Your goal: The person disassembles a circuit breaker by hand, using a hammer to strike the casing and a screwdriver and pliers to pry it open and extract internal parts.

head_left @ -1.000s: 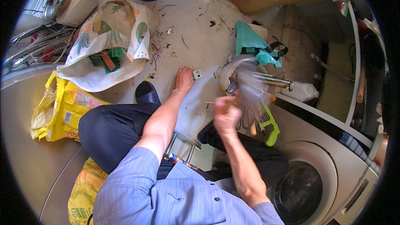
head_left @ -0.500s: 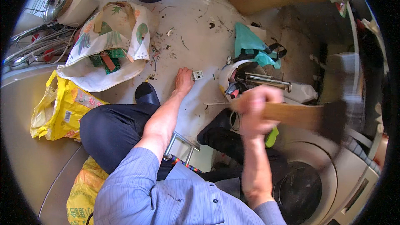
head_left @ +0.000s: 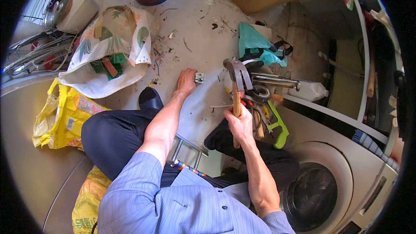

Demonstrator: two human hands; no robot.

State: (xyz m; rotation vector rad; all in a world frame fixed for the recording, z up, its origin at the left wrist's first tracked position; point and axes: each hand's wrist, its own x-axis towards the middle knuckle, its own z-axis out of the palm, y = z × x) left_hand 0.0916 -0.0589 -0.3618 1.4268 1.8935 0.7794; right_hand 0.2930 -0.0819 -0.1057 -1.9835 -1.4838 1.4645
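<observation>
Holding the small white block [head_left: 199, 78] by its left edge against the floor [head_left: 201, 52] with the left hand [head_left: 186, 81], curling its fingers narrowly. Gripping a hammer [head_left: 236, 99] by its wooden handle in the right hand [head_left: 241, 122], closing the fist around it and leaving the butt end protruding. Carrying the hammer's metal head right of the block and apart from it. Noting a patterned white bag [head_left: 97, 45] left of the block, containing green circuit boards [head_left: 115, 73]. Recording a yellow bag [head_left: 71, 112] left of and below the block in view. Observing a teal bag [head_left: 252, 39] above and right of the block, and a lime-green tool [head_left: 281, 134] below and right of it.
</observation>
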